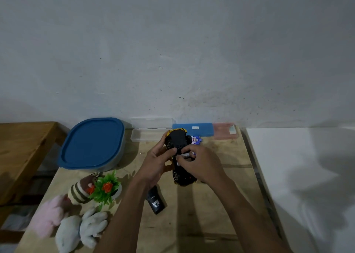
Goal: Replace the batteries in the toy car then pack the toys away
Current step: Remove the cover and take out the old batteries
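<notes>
The left hand (156, 161) grips the upturned toy car (177, 147) above the tabletop (221, 204), while the right hand (199, 162) pinches a battery (187, 155) at its underside. More batteries (196, 140) lie just beyond. A black tube (156, 201) lies nearer; plush toys (73, 220) and a blue-lidded container (92, 143) sit left.

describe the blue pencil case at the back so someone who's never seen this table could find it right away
Start at the wooden table and follow its far edge along the grey wall. Three slim cases lie in a row there, right of the big blue-lidded tub. The blue pencil case is the middle one: solid blue with a small white label, between a clear open case and a pink case.
</notes>
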Demonstrator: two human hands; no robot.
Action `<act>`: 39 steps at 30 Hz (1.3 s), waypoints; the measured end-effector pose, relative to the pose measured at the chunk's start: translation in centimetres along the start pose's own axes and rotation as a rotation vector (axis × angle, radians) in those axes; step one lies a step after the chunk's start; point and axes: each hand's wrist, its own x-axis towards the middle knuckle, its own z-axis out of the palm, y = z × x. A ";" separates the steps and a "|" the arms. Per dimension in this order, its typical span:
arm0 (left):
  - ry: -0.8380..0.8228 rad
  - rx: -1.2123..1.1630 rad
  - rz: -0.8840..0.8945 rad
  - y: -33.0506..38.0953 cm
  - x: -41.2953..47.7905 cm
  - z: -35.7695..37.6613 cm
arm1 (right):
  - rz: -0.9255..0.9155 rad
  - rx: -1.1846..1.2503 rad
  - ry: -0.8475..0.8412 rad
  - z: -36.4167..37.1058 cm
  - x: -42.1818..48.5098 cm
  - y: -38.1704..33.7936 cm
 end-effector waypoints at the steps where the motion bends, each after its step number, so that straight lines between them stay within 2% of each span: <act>1: 0.005 0.002 -0.001 0.0 0.0 -0.1 | -0.010 0.010 -0.022 0.0 0.0 0.0; 8: -0.009 0.059 0.003 0.3 0.1 -0.1 | -0.032 0.117 -0.050 0.5 0.4 0.2; 14: -0.039 0.058 -0.004 0.5 0.0 0.2 | -0.060 0.144 0.078 -0.1 0.8 1.6; 18: -0.036 0.012 -0.009 0.7 -0.1 0.3 | -0.105 0.107 0.000 -0.8 0.4 1.2; 22: -0.031 0.035 0.018 0.9 0.1 0.4 | -0.072 0.122 -0.003 -0.5 0.3 1.0; 33: -0.011 0.131 0.040 1.1 0.0 0.7 | -0.002 0.309 -0.064 0.3 0.4 0.5; 36: -0.007 0.141 0.034 1.0 0.0 0.6 | -0.025 0.309 -0.055 0.2 0.3 0.9; 39: -0.011 0.115 0.015 1.1 -0.1 0.5 | -0.135 0.269 -0.064 0.0 0.3 1.5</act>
